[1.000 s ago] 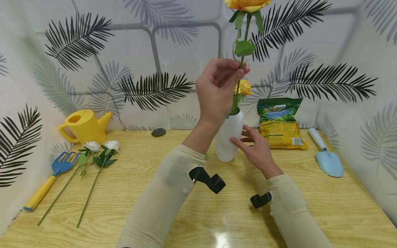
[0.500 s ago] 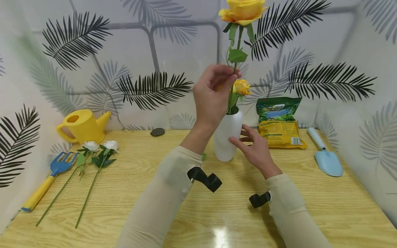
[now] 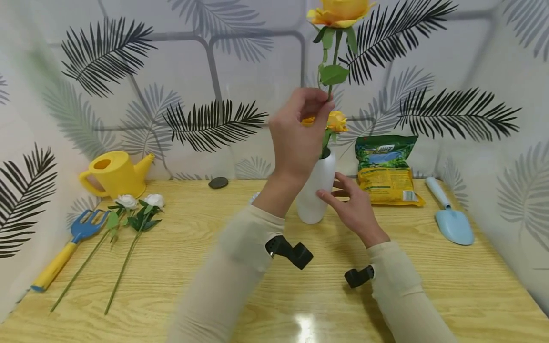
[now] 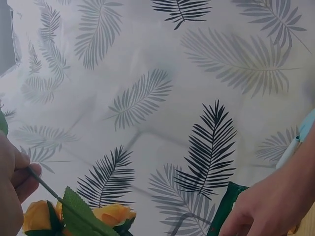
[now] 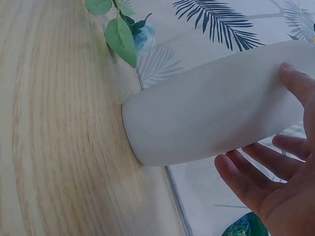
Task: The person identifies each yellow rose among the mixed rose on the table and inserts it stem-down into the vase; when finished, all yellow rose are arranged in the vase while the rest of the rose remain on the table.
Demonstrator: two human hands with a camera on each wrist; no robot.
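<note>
1. Palm-leaf wallpaper backs a wooden table (image 3: 180, 267); a white vase (image 3: 315, 190) stands on it.
2. Above the vase, the left hand (image 3: 298, 136) pinches a yellow rose (image 3: 339, 9) by its stem.
3. Beside the vase, the right hand (image 3: 353, 207) touches it, fingers relaxed and apart.

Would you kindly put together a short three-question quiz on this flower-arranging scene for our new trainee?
1. True or false: the left hand pinches the stem of the tall yellow rose above the white vase.
2. What does the right hand do? A) lifts the trowel B) rests its fingertips on the vase's side C) holds the watering can
3. Fill in: two white roses lie on the table beside the blue ____.

Key: 1 true. 2 B. 3 fork: the blue garden fork.
</note>
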